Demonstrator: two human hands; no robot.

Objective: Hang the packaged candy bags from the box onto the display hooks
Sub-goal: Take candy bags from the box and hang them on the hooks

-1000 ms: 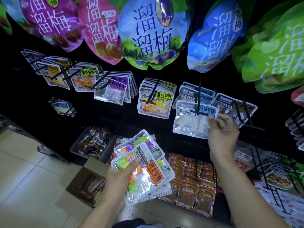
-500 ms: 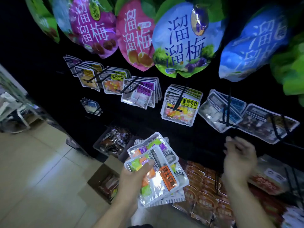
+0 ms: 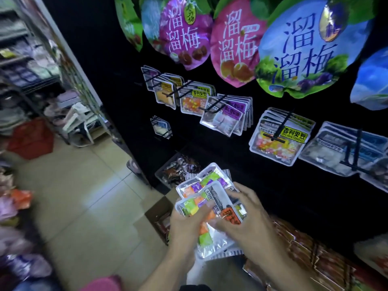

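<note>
Bare tiled floor [image 3: 84, 196] opens left of the hands; the black hook wall [image 3: 231, 169] rises just beyond them. The left hand [image 3: 184, 227] grips a fanned stack of candy bags [image 3: 201, 185] from beneath, and the right hand [image 3: 247, 219] curls over the top bag's right edge, above the cardboard box [image 3: 157, 213]

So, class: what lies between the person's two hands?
In the head view, a stack of candy bags lies between the left hand and the right hand; both hold it.
</note>
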